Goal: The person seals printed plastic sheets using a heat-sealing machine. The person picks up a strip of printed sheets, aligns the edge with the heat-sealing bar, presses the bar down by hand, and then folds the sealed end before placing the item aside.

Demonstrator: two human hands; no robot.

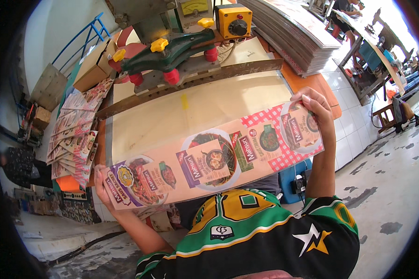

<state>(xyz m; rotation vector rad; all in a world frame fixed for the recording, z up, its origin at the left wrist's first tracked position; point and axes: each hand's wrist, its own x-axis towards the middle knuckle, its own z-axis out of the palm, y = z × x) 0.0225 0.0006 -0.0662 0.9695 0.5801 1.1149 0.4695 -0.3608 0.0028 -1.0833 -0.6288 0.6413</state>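
A long pink printed sheet [214, 160] with pictures of food bowls and packets is stretched out in front of my body. My left hand [103, 188] grips its left end, with fingers partly hidden behind the edge. At the upper right corner, my right hand [315, 106] pinches the sheet between thumb and fingers. The sheet slants upward to the right and covers the near edge of a cream-coloured work bed [153, 118]. Across the far side of that bed runs a long metal bar [195, 86], under a green press head [172, 56] with yellow knobs and red collars.
Overlapping printed pieces [77, 135] lie at the left, beside a cardboard box [94, 67]. A yellow control box [234, 22] sits behind the press. Tall stacked sheets [295, 35] stand at the right rear. Another person [347, 16] is at a far workbench [372, 44].
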